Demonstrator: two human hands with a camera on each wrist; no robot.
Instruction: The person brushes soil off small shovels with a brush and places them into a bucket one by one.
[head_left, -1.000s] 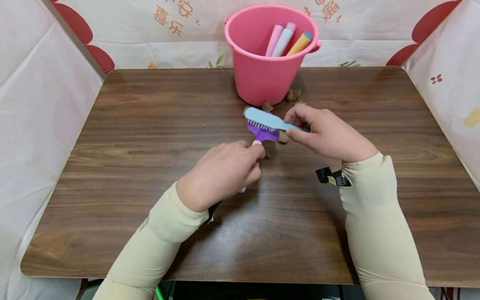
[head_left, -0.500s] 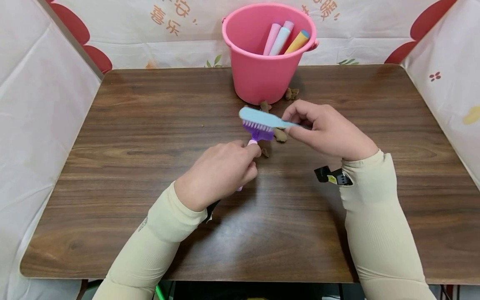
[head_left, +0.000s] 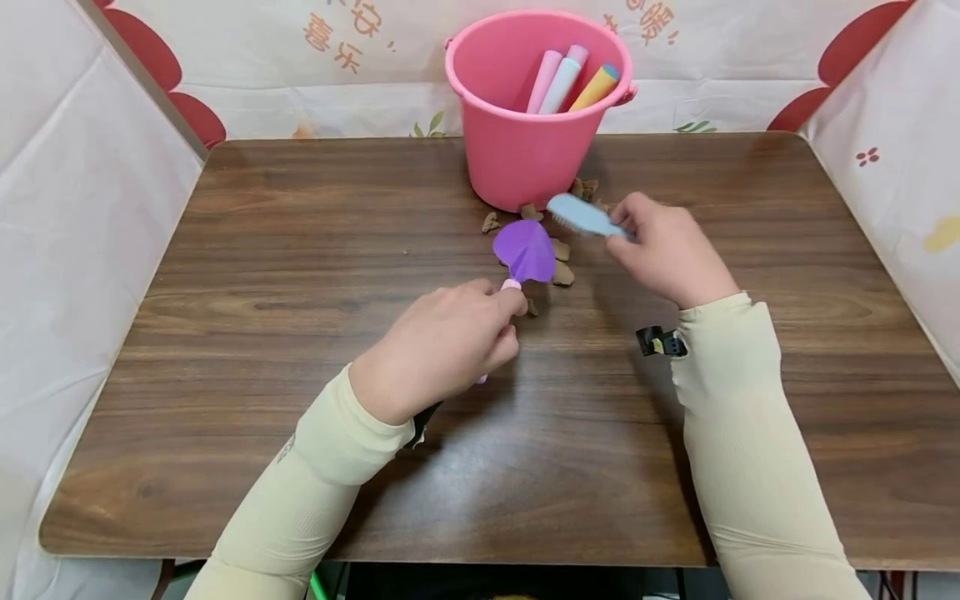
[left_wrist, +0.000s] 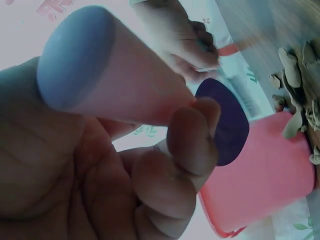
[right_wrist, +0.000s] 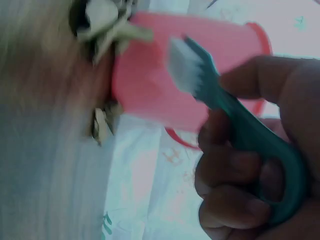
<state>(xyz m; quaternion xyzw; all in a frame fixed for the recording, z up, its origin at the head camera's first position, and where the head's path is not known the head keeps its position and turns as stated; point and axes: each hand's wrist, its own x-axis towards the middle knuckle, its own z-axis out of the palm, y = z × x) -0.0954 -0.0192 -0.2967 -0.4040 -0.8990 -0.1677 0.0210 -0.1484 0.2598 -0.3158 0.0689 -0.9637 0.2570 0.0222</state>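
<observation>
My left hand (head_left: 442,346) grips the pink handle (left_wrist: 130,75) of a small toy shovel, its purple blade (head_left: 527,250) pointing away over the table. In my right hand (head_left: 671,246) is a light blue brush (head_left: 581,215), held by its handle with the white bristles (left_wrist: 245,92) facing down; the right wrist view shows fingers curled round the looped handle (right_wrist: 295,175). The brush head is to the right of the blade, apart from it. Brown dried pieces (head_left: 562,273) lie beside and beyond the blade. Part of the shovel handle is hidden in my left hand.
A pink bucket (head_left: 525,158) stands at the table's far edge, with pink, light blue and yellow handles (head_left: 597,87) sticking up inside it. More brown pieces (head_left: 585,188) lie near its base. Behind the wooden table (head_left: 262,333) hangs a white printed cloth (head_left: 262,67).
My right hand has carried the brush off the shovel's blade, to the right and slightly away, so the purple blade now shows in full. My left hand has hardly moved.
</observation>
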